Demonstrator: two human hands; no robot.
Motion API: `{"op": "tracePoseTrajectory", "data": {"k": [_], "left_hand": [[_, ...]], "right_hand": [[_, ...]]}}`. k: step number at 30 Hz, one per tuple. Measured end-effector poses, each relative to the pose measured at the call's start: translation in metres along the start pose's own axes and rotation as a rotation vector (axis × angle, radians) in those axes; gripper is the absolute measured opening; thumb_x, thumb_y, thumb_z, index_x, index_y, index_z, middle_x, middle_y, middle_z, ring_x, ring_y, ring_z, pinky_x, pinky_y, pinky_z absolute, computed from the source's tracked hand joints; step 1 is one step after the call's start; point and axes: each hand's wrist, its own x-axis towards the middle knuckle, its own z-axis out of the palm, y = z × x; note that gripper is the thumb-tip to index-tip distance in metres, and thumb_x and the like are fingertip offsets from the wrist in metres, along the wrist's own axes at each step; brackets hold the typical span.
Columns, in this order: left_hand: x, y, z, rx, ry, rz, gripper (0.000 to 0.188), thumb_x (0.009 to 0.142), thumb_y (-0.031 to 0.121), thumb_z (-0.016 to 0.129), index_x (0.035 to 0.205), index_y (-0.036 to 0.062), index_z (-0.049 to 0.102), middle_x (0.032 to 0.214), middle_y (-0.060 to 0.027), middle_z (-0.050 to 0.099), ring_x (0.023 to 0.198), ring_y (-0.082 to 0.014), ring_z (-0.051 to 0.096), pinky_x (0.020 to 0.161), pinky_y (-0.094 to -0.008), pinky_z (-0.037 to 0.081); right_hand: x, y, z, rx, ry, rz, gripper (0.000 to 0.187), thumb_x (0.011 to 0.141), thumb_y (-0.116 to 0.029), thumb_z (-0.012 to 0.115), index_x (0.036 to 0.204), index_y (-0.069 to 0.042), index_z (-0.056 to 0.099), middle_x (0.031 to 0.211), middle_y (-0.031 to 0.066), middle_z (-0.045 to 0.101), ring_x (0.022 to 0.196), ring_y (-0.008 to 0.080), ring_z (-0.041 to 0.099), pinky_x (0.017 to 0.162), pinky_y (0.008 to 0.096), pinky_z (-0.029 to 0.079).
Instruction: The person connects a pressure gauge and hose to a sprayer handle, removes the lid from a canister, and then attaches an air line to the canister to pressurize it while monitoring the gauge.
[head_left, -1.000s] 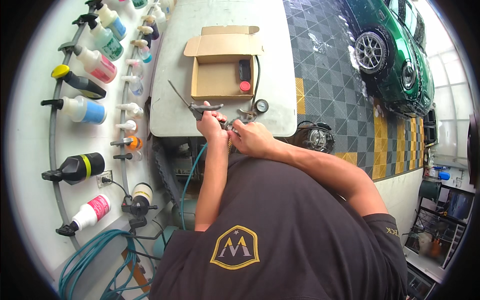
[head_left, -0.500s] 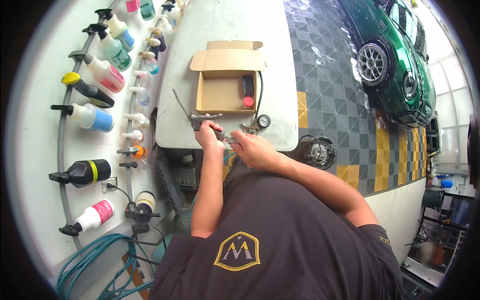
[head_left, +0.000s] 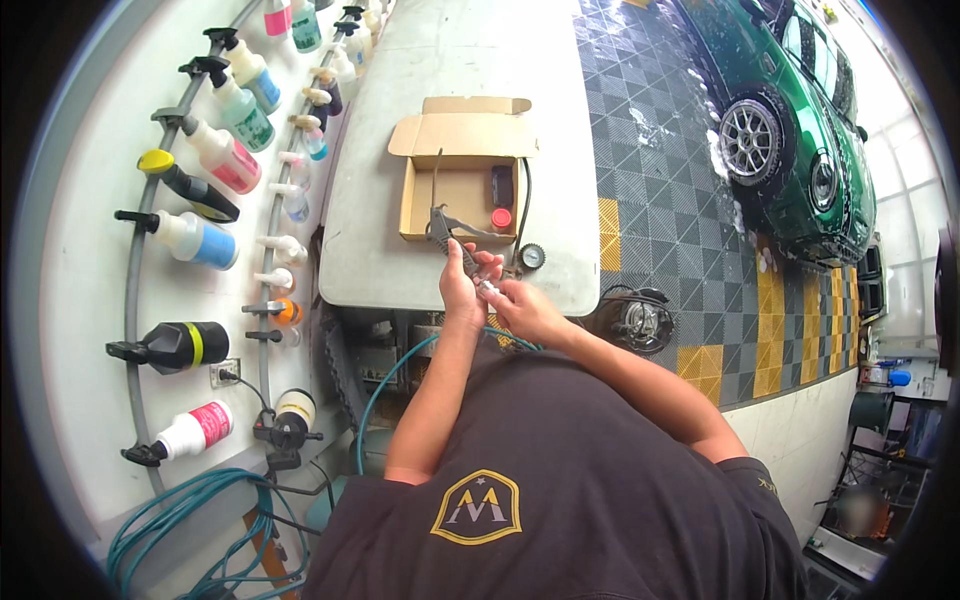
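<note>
My left hand (head_left: 459, 288) is closed round the handle of a grey air blow gun (head_left: 441, 230), its long thin nozzle pointing away from me over the cardboard box. At the handle's lower end is a silvery metal fitting (head_left: 488, 287), which the fingers of my right hand (head_left: 528, 313) pinch. A teal air hose (head_left: 374, 380) curves up from below toward my hands; its end is hidden. Just beyond my hands, the open cardboard box (head_left: 412, 200) holds a black item (head_left: 501, 186) and a round red piece (head_left: 501, 218). A round dial gauge (head_left: 533, 257) lies beside the box.
The white table (head_left: 350, 240) ends just in front of me. Spray bottles (head_left: 205, 240) hang on wall rails at left. A coiled teal hose (head_left: 150, 530) hangs lower left. A green car (head_left: 800, 130) stands at right on checkered floor tiles (head_left: 650, 250).
The blow gun has swung from pointing left to pointing away from me, over the box. My hands have shifted slightly right, and more of the teal hose shows below them.
</note>
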Motion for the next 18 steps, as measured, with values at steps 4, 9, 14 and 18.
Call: {"op": "tracePoseTrajectory", "data": {"k": [4,9,14,18], "left_hand": [[0.002,-0.020,0.001,-0.005,0.037,-0.081,0.043,0.102,0.053,0.055,0.109,0.0106,0.056,0.083,-0.0090,0.067,0.080,-0.0261,0.071,0.070,-0.0403,0.058],[0.005,-0.041,0.013,0.031,0.022,-0.127,0.042,0.102,0.052,0.055,0.108,0.0097,0.055,0.084,-0.0102,0.067,0.080,-0.0276,0.070,0.073,-0.0435,0.058],[0.002,-0.059,0.018,0.072,-0.088,-0.236,0.048,0.106,0.053,0.043,0.114,0.0070,0.050,0.109,-0.0242,0.071,0.101,-0.0364,0.069,0.089,-0.0470,0.056],[0.024,-0.060,0.014,-0.027,-0.064,-0.202,0.045,0.107,0.046,0.041,0.118,0.0024,0.048,0.105,-0.0263,0.070,0.094,-0.0382,0.069,0.087,-0.0476,0.056]], "right_hand": [[-0.002,0.004,-0.001,0.088,0.086,0.161,0.047,0.105,-0.036,0.050,0.096,0.008,0.066,0.088,0.0222,0.070,0.081,0.0325,0.066,0.074,0.0439,0.050],[-0.001,0.013,-0.010,0.100,0.194,0.096,0.047,0.105,-0.035,0.049,0.096,0.008,0.066,0.092,0.0253,0.070,0.087,0.0359,0.068,0.078,0.0451,0.050],[0.018,0.031,-0.014,0.073,0.239,0.125,0.049,0.105,-0.036,0.045,0.108,0.007,0.068,0.104,0.0294,0.070,0.100,0.0438,0.068,0.087,0.0490,0.050],[0.055,0.034,-0.007,0.012,0.307,0.197,0.052,0.106,-0.039,0.040,0.118,0.004,0.067,0.113,0.0326,0.068,0.113,0.0470,0.064,0.097,0.0504,0.049]]}}
